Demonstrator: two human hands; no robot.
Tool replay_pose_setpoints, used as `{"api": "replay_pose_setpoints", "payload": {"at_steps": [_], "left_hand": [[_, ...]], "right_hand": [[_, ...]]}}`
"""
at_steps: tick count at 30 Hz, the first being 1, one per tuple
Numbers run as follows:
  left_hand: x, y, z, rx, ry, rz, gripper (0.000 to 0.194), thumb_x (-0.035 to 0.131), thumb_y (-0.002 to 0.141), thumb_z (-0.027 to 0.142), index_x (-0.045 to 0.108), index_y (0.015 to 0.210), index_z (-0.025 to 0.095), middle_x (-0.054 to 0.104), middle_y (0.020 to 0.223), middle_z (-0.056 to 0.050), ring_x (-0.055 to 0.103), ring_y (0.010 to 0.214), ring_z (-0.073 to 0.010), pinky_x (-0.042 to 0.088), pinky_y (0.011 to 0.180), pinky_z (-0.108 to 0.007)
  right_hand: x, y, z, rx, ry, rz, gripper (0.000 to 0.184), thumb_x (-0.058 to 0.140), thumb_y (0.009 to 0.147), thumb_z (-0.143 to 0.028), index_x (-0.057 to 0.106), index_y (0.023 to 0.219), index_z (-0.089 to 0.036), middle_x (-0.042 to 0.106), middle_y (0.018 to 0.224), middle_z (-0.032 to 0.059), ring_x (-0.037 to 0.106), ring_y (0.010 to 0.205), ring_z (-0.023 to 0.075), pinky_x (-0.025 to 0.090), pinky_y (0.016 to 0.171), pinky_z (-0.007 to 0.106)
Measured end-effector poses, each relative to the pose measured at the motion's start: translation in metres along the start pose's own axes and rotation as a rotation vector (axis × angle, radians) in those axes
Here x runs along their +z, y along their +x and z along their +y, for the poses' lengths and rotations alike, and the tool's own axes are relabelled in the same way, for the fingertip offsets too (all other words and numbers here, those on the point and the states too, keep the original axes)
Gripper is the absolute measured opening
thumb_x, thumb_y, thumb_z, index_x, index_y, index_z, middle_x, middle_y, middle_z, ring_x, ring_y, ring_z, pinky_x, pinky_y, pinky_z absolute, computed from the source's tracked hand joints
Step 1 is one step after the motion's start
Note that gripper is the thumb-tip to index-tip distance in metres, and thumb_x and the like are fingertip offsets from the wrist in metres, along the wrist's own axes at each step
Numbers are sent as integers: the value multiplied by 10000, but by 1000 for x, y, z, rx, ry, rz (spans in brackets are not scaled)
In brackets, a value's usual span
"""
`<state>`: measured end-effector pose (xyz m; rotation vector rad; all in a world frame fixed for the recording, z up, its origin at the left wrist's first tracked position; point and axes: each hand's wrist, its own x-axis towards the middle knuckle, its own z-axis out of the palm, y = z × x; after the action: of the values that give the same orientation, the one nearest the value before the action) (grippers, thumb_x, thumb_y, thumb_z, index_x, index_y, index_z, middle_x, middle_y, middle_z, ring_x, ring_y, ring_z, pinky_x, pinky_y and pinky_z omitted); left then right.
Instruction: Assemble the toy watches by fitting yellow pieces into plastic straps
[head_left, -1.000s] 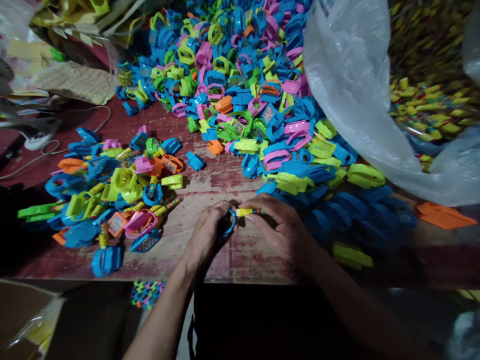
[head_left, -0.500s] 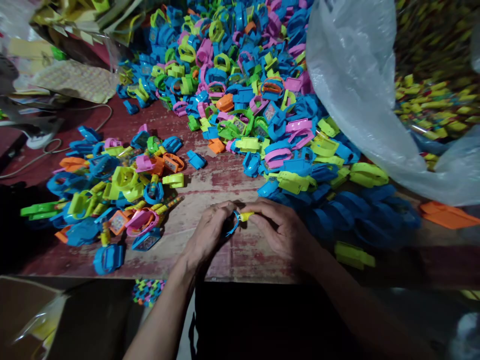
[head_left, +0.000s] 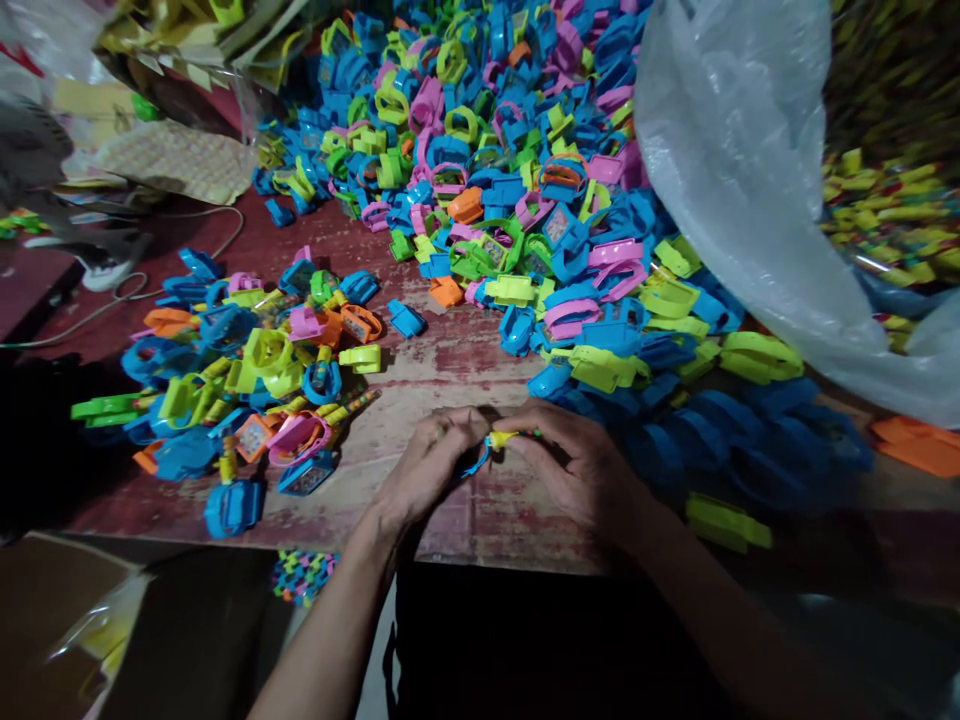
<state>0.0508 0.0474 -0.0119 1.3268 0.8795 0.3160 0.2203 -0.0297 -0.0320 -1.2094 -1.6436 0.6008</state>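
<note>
In front of me at the table's edge, my left hand [head_left: 435, 455] is closed around a blue plastic toy watch [head_left: 477, 464]; only part of its strap shows below the fingers. My right hand [head_left: 574, 460] pinches a small tube with a yellow end [head_left: 499, 439], and coloured bits show between its fingers. The yellow end meets the blue piece between both hands; whether they are joined is not clear. To the left lies a pile of toy watches [head_left: 266, 360], several with candy-filled tubes attached.
A large heap of blue, pink, green and orange toy watches [head_left: 517, 190] covers the back of the table. Right of it, a clear plastic bag [head_left: 720, 170] stands beside many yellow-ended tubes [head_left: 892, 215]. A white cable [head_left: 127, 290] runs at the left.
The view has shifted, so the scene sits slightly further right. The blue strap now hangs lower beneath the yellow end, and more of the tube shows between my right fingers.
</note>
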Motion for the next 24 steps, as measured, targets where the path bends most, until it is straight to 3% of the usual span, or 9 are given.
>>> {"api": "replay_pose_setpoints", "payload": {"at_steps": [4, 9, 18, 21, 24], "left_hand": [[1, -1, -5, -19, -40, -27, 233, 629, 786, 382, 580, 775, 154, 529, 659, 25, 404, 598, -94, 288, 570, -225], [-1, -3, -4, 16, -61, -61, 248, 652, 780, 380, 570, 770, 146, 530, 647, 23, 414, 589, -87, 304, 572, -221], [5, -3, -7, -7, -26, -3, 247, 621, 775, 380, 567, 772, 140, 543, 642, 10, 401, 561, -83, 277, 531, -213], [5, -8, 1, 25, -31, 2, 296, 615, 790, 431, 561, 754, 143, 549, 647, 3, 430, 577, -90, 315, 554, -212], [-22, -25, 23, 63, 178, 141, 369, 582, 828, 522, 606, 854, 154, 555, 676, 8, 412, 543, -93, 287, 508, -211]], "right_hand": [[-4, 1, 1, -55, -19, -44, 191, 537, 930, -68, 632, 1057, -174, 657, 928, 45, 641, 899, 140, 508, 806, 245], [-5, 3, 1, -122, -75, -82, 205, 518, 940, -66, 627, 1077, -171, 656, 930, 44, 640, 912, 138, 509, 816, 229], [-1, 2, 4, -75, -196, -158, 222, 472, 950, -113, 669, 996, -202, 666, 891, 65, 655, 849, 166, 552, 751, 253], [5, -5, 8, -25, -216, -54, 217, 514, 935, -169, 645, 1098, -230, 699, 996, 72, 683, 926, 185, 574, 815, 268], [11, -13, 13, 45, -181, 155, 484, 552, 922, -231, 457, 1396, -246, 698, 1079, 83, 712, 862, 179, 603, 720, 232]]}}
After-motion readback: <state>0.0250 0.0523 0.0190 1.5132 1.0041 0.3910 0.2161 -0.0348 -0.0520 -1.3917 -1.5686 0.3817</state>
